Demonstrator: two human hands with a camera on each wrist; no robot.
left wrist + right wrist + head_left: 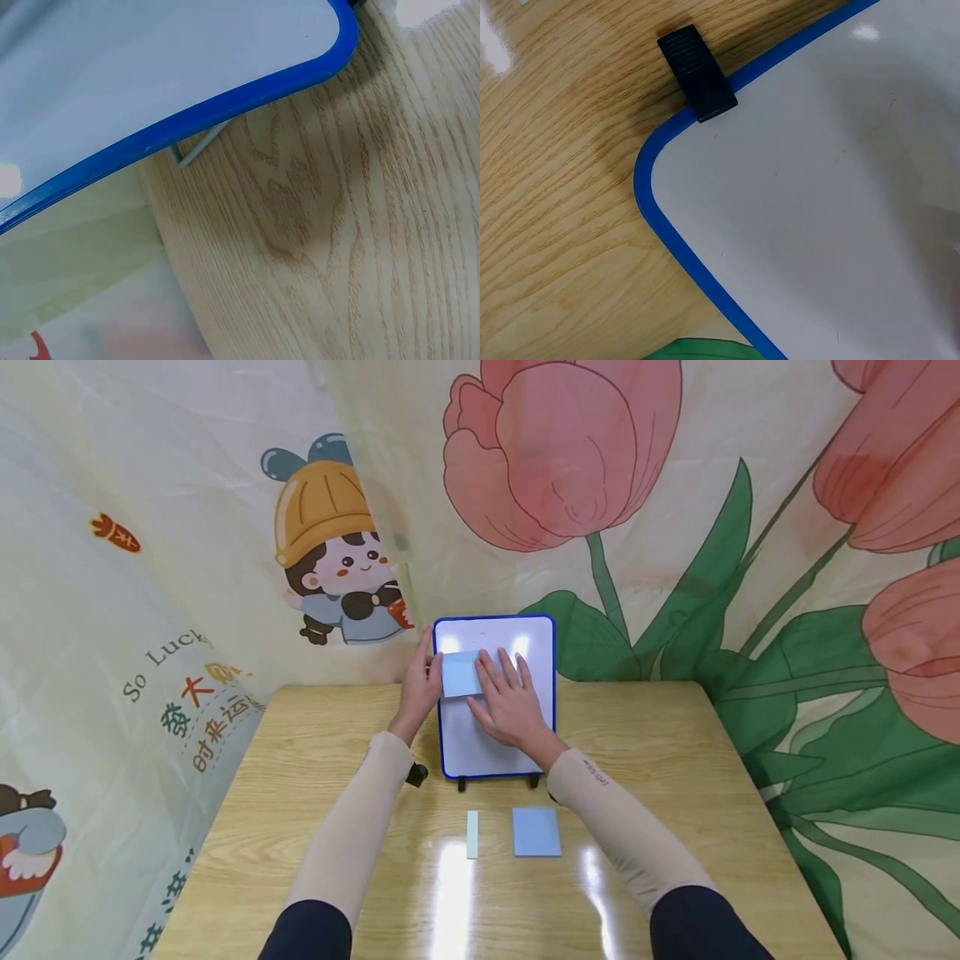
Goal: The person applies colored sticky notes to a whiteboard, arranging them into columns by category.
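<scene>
A whiteboard (pixel 483 752) with a blue rim stands upright at the back of the table. One light blue sticky note (pixel 459 673) lies against its upper left part. With fingers along the board's left edge and thumb on the front side beside the note, my left hand (pixel 420 690) holds the board. Straight, spread fingers of my right hand (pixel 513 705) press at the note's right edge. Neither wrist view shows the note; the left one has the board's blue rim (pixel 225 103), the right one a black clip-like foot (pixel 697 73) at a lower corner.
Before the board, a blue sticky note pad (pixel 536 832) and a narrow pale green strip (pixel 472 835) lie on the wooden table (pixel 315 793). A wire stand (pixel 196 148) shows behind the board. Printed cloth (pixel 420 527) hangs close behind the table.
</scene>
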